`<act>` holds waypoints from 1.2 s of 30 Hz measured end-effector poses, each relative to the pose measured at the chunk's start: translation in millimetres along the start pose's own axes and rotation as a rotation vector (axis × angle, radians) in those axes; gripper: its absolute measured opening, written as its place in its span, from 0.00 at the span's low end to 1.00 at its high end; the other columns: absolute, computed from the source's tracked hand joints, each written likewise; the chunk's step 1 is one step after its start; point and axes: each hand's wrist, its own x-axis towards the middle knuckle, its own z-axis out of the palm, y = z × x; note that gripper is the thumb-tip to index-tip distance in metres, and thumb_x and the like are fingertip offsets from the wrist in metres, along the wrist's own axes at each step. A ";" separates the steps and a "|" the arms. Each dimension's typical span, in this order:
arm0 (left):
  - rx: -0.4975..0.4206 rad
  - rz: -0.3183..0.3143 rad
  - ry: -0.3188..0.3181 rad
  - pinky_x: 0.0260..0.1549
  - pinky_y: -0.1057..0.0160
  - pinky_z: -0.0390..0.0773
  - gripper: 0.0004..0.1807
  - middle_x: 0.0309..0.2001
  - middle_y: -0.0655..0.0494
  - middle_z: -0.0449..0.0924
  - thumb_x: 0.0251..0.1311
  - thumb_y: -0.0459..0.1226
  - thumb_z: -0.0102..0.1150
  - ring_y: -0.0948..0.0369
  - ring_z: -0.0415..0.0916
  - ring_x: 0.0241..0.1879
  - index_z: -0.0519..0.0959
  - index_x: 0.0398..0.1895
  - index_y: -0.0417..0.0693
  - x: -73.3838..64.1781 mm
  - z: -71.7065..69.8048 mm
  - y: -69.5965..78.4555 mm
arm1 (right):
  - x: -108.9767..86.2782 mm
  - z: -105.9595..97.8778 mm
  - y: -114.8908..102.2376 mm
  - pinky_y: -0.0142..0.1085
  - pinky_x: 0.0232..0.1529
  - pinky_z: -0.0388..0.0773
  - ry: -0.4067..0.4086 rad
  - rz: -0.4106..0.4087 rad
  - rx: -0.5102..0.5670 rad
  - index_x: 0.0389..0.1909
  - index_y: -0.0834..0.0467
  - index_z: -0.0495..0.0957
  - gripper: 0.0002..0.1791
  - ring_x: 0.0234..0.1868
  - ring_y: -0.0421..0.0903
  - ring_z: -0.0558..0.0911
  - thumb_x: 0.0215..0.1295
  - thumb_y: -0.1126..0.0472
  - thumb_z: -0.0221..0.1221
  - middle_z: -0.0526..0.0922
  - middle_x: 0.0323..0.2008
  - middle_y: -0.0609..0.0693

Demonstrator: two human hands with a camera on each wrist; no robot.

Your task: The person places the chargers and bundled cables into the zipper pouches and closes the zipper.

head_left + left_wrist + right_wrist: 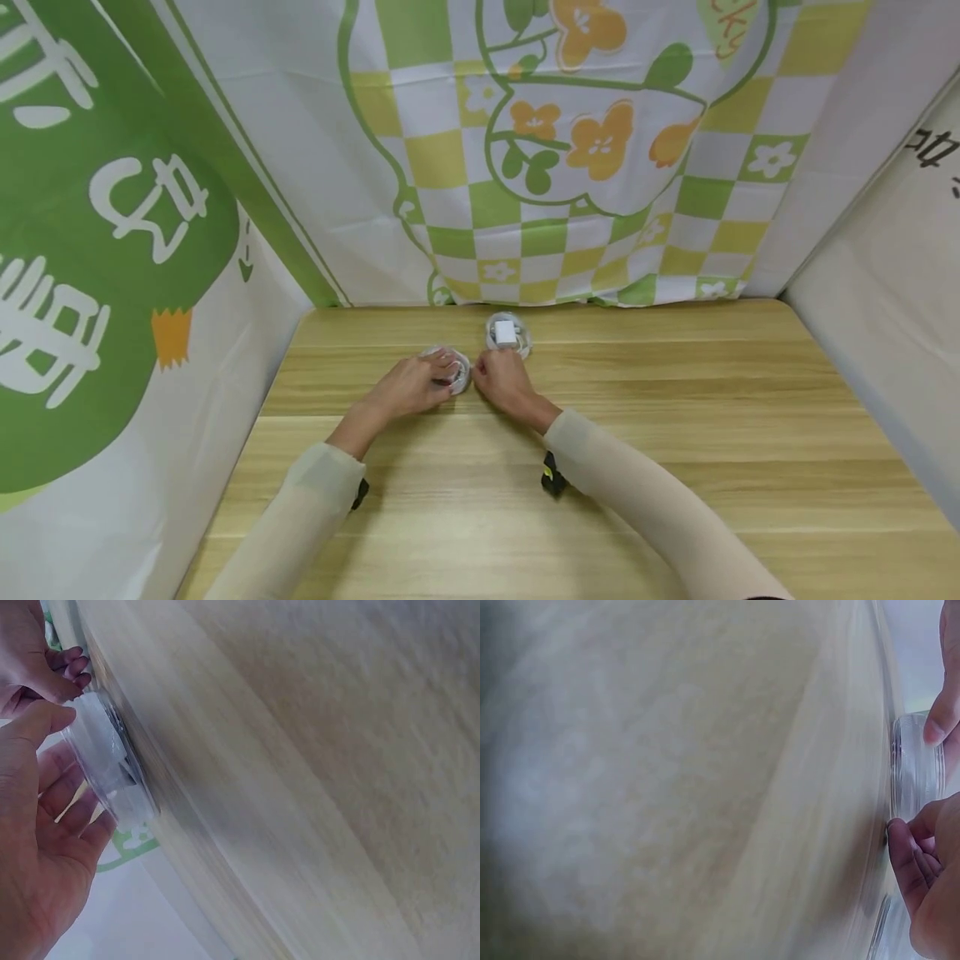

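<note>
My left hand (408, 385) grips a low, clear round case (461, 377) with something white in it, resting on the wooden table. In the left wrist view, the thumb lies on the upper side of the case (105, 754) and the fingers curl beneath its far side. My right hand (504, 382) is close beside it, fingers curled. Seen from the right wrist, that hand's thumb and index finger (904, 844) pinch at the edge of the case (916, 769). Just beyond the right hand, a second clear round case (517, 346) carries a white charger plug (506, 333).
The wooden table (600, 517) runs back to a hanging cloth with green and yellow checks (555, 242). A green and white cloth wall (150, 317) stands on the left, a pale one (885, 317) on the right. Both cases lie near the table's back edge.
</note>
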 end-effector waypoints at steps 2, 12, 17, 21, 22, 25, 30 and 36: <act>-0.010 -0.007 0.008 0.61 0.47 0.71 0.25 0.64 0.39 0.71 0.60 0.40 0.64 0.43 0.67 0.65 0.77 0.59 0.40 0.4 0.3 0.4 | -1.5 -0.5 -0.1 0.38 0.26 0.78 -0.001 -0.005 0.001 0.19 0.55 0.83 0.06 0.21 0.44 0.80 0.54 0.64 0.64 0.82 0.18 0.44; -0.001 -0.110 0.078 0.54 0.45 0.76 0.25 0.61 0.35 0.74 0.58 0.43 0.65 0.41 0.71 0.62 0.79 0.57 0.41 2.1 0.0 13.0 | -8.4 -3.0 -0.5 0.33 0.25 0.77 -0.030 -0.025 0.051 0.21 0.55 0.83 0.05 0.21 0.40 0.79 0.54 0.65 0.63 0.82 0.19 0.45; 0.054 -0.141 0.099 0.45 0.43 0.80 0.25 0.60 0.35 0.75 0.59 0.48 0.64 0.41 0.76 0.57 0.79 0.56 0.44 2.0 3.1 15.2 | -13.8 -2.0 -2.7 0.28 0.24 0.74 -0.065 -0.068 0.054 0.22 0.55 0.84 0.05 0.21 0.37 0.77 0.55 0.65 0.62 0.82 0.19 0.43; 0.068 -0.150 0.096 0.42 0.43 0.81 0.26 0.60 0.39 0.76 0.59 0.49 0.65 0.42 0.78 0.54 0.79 0.57 0.45 0.4 4.9 17.0 | -18.0 -2.0 -5.2 0.28 0.24 0.74 -0.066 -0.089 0.064 0.23 0.55 0.84 0.05 0.21 0.36 0.77 0.56 0.64 0.62 0.81 0.20 0.43; 0.061 -0.148 0.095 0.43 0.43 0.81 0.26 0.61 0.40 0.75 0.60 0.48 0.65 0.42 0.77 0.55 0.79 0.57 0.45 0.4 5.0 17.2 | -18.7 -2.2 -5.6 0.28 0.24 0.74 -0.061 -0.094 0.065 0.22 0.55 0.84 0.05 0.21 0.36 0.77 0.56 0.64 0.63 0.81 0.19 0.42; 0.041 -0.136 0.091 0.44 0.43 0.81 0.26 0.61 0.41 0.75 0.60 0.47 0.65 0.43 0.76 0.57 0.79 0.58 0.44 0.0 5.2 17.6 | -20.1 -3.6 -6.3 0.29 0.25 0.74 -0.058 -0.109 0.067 0.22 0.55 0.84 0.06 0.21 0.36 0.77 0.56 0.64 0.63 0.81 0.19 0.42; 0.006 -0.106 0.094 0.50 0.46 0.79 0.27 0.61 0.43 0.75 0.60 0.46 0.65 0.45 0.75 0.59 0.78 0.60 0.43 1.1 7.8 14.1 | -20.8 -7.2 -4.1 0.28 0.25 0.74 -0.081 -0.099 0.084 0.23 0.55 0.84 0.05 0.21 0.36 0.77 0.57 0.63 0.63 0.81 0.19 0.42; 0.010 -0.041 0.096 0.56 0.48 0.76 0.27 0.60 0.44 0.76 0.59 0.45 0.66 0.47 0.74 0.61 0.79 0.59 0.42 6.5 9.9 7.3 | -17.6 -8.0 2.8 0.29 0.26 0.76 -0.078 -0.072 0.065 0.24 0.56 0.84 0.04 0.22 0.38 0.79 0.57 0.64 0.63 0.83 0.21 0.44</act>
